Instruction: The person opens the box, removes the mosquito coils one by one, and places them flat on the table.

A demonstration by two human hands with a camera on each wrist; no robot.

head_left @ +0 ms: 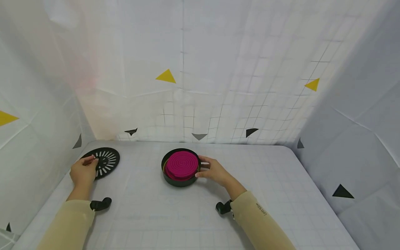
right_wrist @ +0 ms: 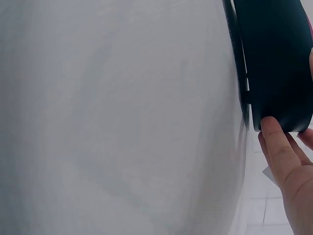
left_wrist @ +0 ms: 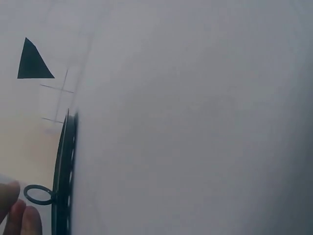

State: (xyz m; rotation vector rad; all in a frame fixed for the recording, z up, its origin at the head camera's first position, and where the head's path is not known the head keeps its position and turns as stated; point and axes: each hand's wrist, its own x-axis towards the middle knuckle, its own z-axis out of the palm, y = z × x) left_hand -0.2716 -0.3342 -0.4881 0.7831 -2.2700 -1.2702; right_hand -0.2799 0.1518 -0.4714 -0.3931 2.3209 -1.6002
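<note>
On the left of the table lies a black slotted disc-shaped lid point(head_left: 116, 158) with a small ring handle point(left_wrist: 38, 194). My left hand point(head_left: 83, 172) is over its near left part, thumb and fingertips close beside the ring in the left wrist view. At the middle stands a round black dish point(head_left: 178, 183) holding a magenta spiral coil stack point(head_left: 182, 164), a yellowish edge showing at its side. My right hand point(head_left: 215, 171) touches the dish's right side with extended, spread fingers, the thumb at the near rim. One fingertip point(right_wrist: 270, 125) lies against the dark outer wall.
Both forearms wear tan sleeves point(head_left: 70, 222) with black wrist cameras point(head_left: 101, 204). A white sheet covers the table point(head_left: 162, 215). White walls point(head_left: 218, 52) with yellow and black triangle markers stand behind and on both sides.
</note>
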